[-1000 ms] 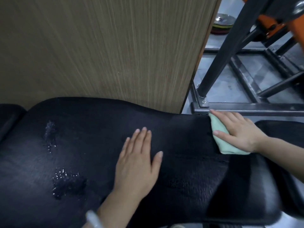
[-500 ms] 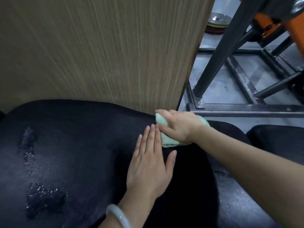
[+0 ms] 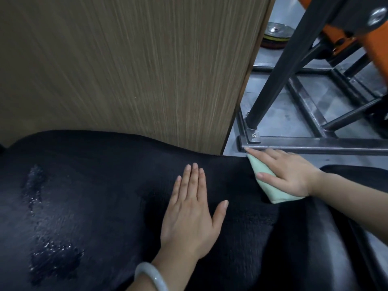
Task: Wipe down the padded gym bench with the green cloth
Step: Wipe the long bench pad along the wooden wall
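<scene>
Since half a second ago my right hand (image 3: 287,173) slid the cloth (image 3: 270,185) rightward, pressing it flat-fingered near the steel frame (image 3: 315,143); my left hand (image 3: 192,215) lies flat on the bench (image 3: 94,185), wet patches (image 3: 33,185) beside it.

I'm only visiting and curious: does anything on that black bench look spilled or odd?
Yes. The black padded gym bench has two wet, glistening patches on its left part, one upper and one lower, like unwiped liquid. The right hand presses the pale green cloth far from them; the left hand lies flat.

Black bench (image 3: 105,185), pale green cloth (image 3: 273,185), perhaps mint.
</scene>
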Demonstrator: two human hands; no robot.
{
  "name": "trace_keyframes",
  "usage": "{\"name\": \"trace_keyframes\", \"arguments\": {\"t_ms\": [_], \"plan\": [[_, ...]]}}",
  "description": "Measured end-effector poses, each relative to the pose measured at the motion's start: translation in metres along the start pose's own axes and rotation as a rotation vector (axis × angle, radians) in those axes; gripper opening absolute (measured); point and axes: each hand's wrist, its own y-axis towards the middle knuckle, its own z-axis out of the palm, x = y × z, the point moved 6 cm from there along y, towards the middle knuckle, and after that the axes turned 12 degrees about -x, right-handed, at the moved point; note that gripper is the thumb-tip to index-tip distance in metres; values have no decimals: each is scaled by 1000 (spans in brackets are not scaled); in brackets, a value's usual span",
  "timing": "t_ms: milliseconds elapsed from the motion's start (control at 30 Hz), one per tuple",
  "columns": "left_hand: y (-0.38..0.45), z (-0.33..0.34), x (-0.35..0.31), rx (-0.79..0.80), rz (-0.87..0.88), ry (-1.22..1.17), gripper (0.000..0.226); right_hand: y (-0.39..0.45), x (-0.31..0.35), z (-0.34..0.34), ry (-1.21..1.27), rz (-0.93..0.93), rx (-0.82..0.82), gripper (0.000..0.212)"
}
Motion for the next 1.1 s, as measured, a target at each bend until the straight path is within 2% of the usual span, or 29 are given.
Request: {"name": "trace_keyframes", "arguments": {"t_ms": [133,300,467,600,700,800,1000,1100], "plan": [[1,0,0,-6,1,-18,80,26,38,-2,8,-113,-34,63],[2,0,0,-8,18,-18,79,62,91,1,31,-143,-134,60],[-1,0,0,7,20,-3,79,39,67,-1,1,-215,-96,56],[0,1,0,4,7,-9,79,1,12,-2,-15,-203,-13,62],[1,1,-1,0,3,-12,79,-6,-4,0,12,-198,59,66],[2,2,-1,-3,9,-18,81,11,13,-4,-3,-223,67,66],[1,1,-2,-20,26,-3,79,71,90,1,25,-274,-74,68],[1,1,-1,-17,6,9,78,62,91,0,31,-269,-114,62]]}}
